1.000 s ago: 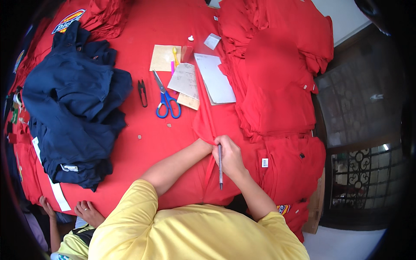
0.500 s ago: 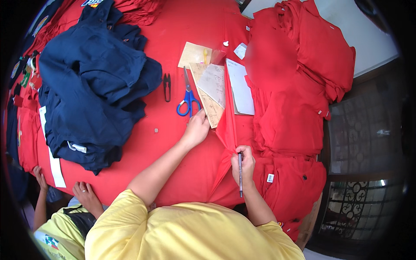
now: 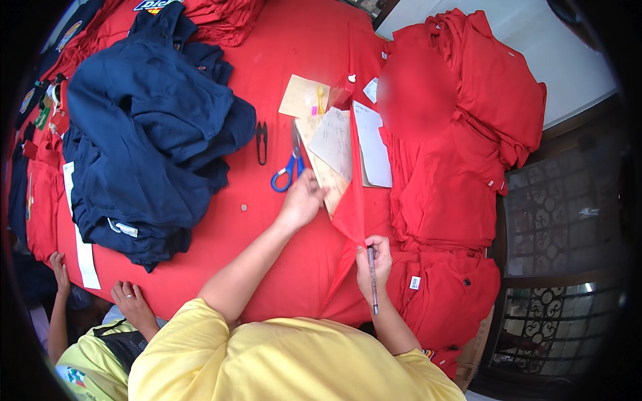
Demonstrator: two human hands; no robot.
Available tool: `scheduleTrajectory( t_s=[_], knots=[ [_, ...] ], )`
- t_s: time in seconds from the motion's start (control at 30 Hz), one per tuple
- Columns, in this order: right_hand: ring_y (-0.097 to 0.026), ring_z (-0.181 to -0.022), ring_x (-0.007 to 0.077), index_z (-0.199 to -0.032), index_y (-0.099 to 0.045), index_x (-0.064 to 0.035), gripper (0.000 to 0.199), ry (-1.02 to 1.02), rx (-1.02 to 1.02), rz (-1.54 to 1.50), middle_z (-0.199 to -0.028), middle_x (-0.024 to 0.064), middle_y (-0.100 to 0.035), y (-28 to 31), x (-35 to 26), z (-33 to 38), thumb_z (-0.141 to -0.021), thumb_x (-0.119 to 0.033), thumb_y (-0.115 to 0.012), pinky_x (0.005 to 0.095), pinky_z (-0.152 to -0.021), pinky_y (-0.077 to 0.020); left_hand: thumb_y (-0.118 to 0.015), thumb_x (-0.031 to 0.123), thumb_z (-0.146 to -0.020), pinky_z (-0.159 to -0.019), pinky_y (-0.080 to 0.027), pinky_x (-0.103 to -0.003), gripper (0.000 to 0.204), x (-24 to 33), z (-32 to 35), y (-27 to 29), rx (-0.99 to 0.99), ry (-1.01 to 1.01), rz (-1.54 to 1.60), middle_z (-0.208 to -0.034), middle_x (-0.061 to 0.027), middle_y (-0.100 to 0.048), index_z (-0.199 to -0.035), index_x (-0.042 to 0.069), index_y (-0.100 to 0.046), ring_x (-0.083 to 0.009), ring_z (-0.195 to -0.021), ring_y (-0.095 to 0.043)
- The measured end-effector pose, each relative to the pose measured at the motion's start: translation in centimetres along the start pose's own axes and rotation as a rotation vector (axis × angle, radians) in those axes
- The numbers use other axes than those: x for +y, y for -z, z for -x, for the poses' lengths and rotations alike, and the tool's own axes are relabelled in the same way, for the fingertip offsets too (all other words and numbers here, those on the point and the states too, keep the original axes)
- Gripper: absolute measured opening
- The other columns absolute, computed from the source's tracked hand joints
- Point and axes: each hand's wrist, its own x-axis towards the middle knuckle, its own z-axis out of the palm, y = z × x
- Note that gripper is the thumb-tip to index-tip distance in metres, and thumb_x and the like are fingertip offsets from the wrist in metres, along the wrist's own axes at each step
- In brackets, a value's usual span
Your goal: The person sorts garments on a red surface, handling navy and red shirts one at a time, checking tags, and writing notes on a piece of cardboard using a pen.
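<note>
My left hand [image 3: 304,199] has its fingers curled at the left edge of a tan handwritten board [image 3: 324,180]; their tips are a little blurred. On that board lies a greyish written sheet [image 3: 332,142]. A thin red cloth [image 3: 351,212] partly covers the board and stretches taut down to my right hand [image 3: 376,262], whose fingers pinch its edge. The same hand holds a dark pen [image 3: 373,287], pointing down toward me. Beside my left hand lie blue-handled scissors [image 3: 289,171], partly hidden by the hand, and black thread snips [image 3: 261,142].
Heaped navy garments [image 3: 154,140] lie at left, with a white strip [image 3: 83,250] beneath. Stacked red garments [image 3: 435,180] fill the right. White paper [image 3: 373,150], a tan card [image 3: 302,97] and a yellow tool [image 3: 320,99] lie beyond. A co-worker's hand [image 3: 132,302] rests at the lower-left table edge.
The view has shifted slightly. My left fingers have moved up a little over the board's edge, and the scissors now lie partly behind my hand. The right hand still holds pen and cloth.
</note>
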Motion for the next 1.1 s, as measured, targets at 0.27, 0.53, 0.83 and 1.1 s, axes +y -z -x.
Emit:
scheduleTrajectory(
  t_s=[0.27,0.53,0.83,1.1],
  knots=[
    [-0.047,-0.063,0.0065,-0.095,-0.054,-0.0003,0.017,0.161,0.000,0.128,-0.078,0.0028,-0.053,-0.6,-0.4,-0.3,-0.081,0.008,-0.060,0.0223,-0.056,-0.0409,-0.062,0.032,-0.093,-0.042,-0.040,-0.023,0.065,2.3,2.7,0.2,0.017,0.128,-0.051,-0.082,-0.0064,-0.060,-0.137,-0.003,-0.031,-0.0093,-0.053,-0.049],
    [-0.059,-0.069,0.0152,-0.098,-0.057,-0.0003,0.029,0.214,-0.149,0.154,-0.083,0.0090,-0.061,-1.7,-0.5,0.0,-0.080,-0.011,-0.078,0.0274,-0.063,-0.0498,-0.075,0.039,-0.080,-0.068,-0.052,-0.033,0.053,3.2,-5.3,6.1,0.210,-0.105,-0.406,-0.078,-0.0123,-0.067,-0.108,-0.002,-0.056,-0.0203,-0.073,-0.067],
    [-0.060,-0.097,0.0346,-0.119,-0.052,0.0022,0.047,0.393,-0.163,0.423,-0.113,0.0205,-0.060,-0.6,-2.3,-0.2,-0.082,-0.016,-0.074,0.0408,-0.086,-0.0492,-0.072,0.028,-0.081,-0.067,-0.052,-0.037,0.036,6.5,-0.3,4.0,-0.120,0.032,-0.906,-0.080,-0.0188,-0.070,-0.095,-0.002,-0.059,-0.0281,-0.077,-0.070],
    [-0.062,-0.102,0.0371,-0.128,-0.045,0.0028,0.048,0.199,-0.166,-0.068,-0.120,0.0230,-0.058,1.2,0.5,1.4,-0.089,-0.015,-0.066,0.0401,-0.087,-0.0511,-0.038,0.015,-0.101,-0.055,-0.046,-0.029,0.030,1.5,8.7,1.4,-0.229,0.180,-0.366,-0.083,-0.0132,-0.068,-0.123,-0.004,-0.045,-0.0138,-0.059,-0.060]
  ],
)
